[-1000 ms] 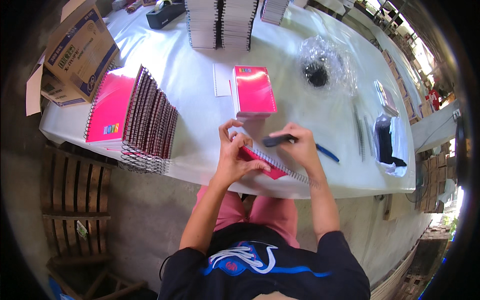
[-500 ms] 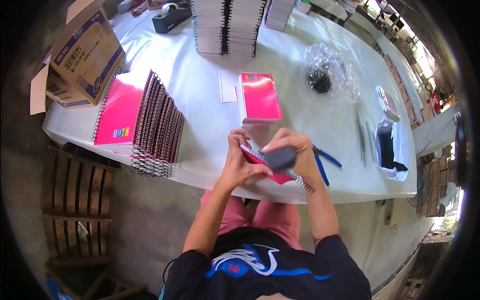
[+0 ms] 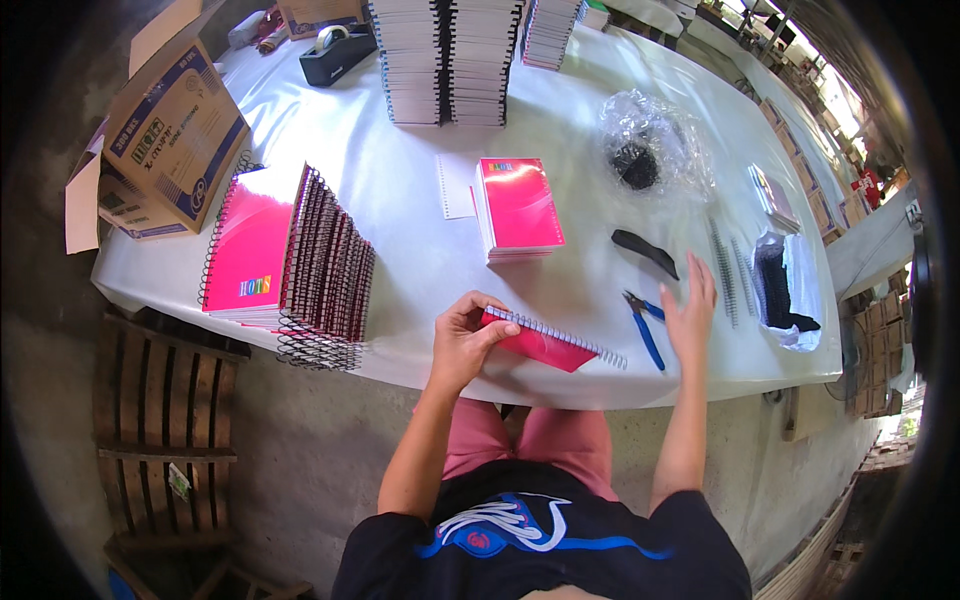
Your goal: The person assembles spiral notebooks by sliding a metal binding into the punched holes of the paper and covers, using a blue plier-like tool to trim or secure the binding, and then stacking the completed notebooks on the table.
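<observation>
A small red notebook (image 3: 545, 346) is tilted up at the table's front edge, with my left hand (image 3: 468, 335) closed on its left end, thumb on the near side. A spiral wire coil (image 3: 555, 333) runs along the notebook's upper edge and sticks out past its right end. My right hand (image 3: 690, 305) is apart from the notebook, fingers stretched out and holding nothing. Beside it lie blue-handled cutting pliers (image 3: 646, 335) and a dark, slightly curved strip-like tool (image 3: 645, 252). Beyond my left hand stands a short stack of red notebooks (image 3: 521, 205).
Spiral-bound red notebooks (image 3: 245, 235) are piled at the left, by an open cardboard box (image 3: 165, 140). Tall notebook stacks (image 3: 410, 70) and a tape dispenser (image 3: 338, 55) stand farther back. Clear plastic wrap (image 3: 665, 140), loose coils (image 3: 730, 270) and a white bag with black contents (image 3: 785, 290) lie rightward.
My right hand has let go of the dark tool, now lying on the table, and moved right off the notebook. My left hand still holds the notebook, whose coil now shows more fully.
</observation>
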Demonstrator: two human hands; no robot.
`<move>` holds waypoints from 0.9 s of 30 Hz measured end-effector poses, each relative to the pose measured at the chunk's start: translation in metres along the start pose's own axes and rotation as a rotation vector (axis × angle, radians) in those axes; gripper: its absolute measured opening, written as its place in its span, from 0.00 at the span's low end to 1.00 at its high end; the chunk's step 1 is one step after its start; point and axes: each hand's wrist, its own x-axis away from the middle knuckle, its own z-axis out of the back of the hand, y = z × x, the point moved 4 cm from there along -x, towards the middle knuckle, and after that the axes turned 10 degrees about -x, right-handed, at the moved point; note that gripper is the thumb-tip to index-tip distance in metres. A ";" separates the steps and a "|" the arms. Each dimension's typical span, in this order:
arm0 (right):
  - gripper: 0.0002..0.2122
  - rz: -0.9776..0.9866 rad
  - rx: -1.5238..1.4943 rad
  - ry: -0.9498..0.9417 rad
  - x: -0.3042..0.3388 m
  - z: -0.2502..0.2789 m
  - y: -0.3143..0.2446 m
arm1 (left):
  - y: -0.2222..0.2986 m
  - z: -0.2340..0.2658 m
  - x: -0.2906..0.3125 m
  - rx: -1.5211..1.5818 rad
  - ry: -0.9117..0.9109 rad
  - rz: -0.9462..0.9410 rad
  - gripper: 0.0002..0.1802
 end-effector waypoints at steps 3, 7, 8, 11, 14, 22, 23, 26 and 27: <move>0.25 0.053 0.199 -0.065 0.059 -0.012 -0.004 | 0.005 -0.003 0.007 0.024 0.137 0.067 0.09; 0.23 0.088 0.087 -0.109 0.076 -0.016 -0.007 | 0.017 -0.012 0.016 -0.163 0.299 -0.119 0.10; 0.21 0.068 -0.007 -0.053 0.075 -0.016 -0.011 | 0.024 -0.015 0.020 -0.264 0.316 -0.222 0.10; 0.20 0.055 -0.657 -0.065 0.070 0.012 -0.088 | 0.041 -0.024 0.028 -0.466 0.374 -0.462 0.11; 0.18 0.216 -0.565 -0.231 0.079 0.034 -0.149 | 0.047 -0.026 0.032 -0.504 0.381 -0.502 0.12; 0.18 0.369 -0.362 -0.242 0.076 0.029 -0.168 | 0.049 -0.024 0.035 -0.559 0.368 -0.628 0.12; 0.17 0.362 -0.351 -0.274 0.076 0.028 -0.169 | 0.050 -0.024 0.035 -0.570 0.372 -0.633 0.12; 0.17 0.329 -0.363 -0.365 0.077 0.028 -0.167 | 0.050 -0.025 0.036 -0.591 0.376 -0.649 0.12; 0.17 0.311 -0.396 -0.393 0.078 0.027 -0.165 | 0.049 -0.025 0.036 -0.592 0.373 -0.653 0.13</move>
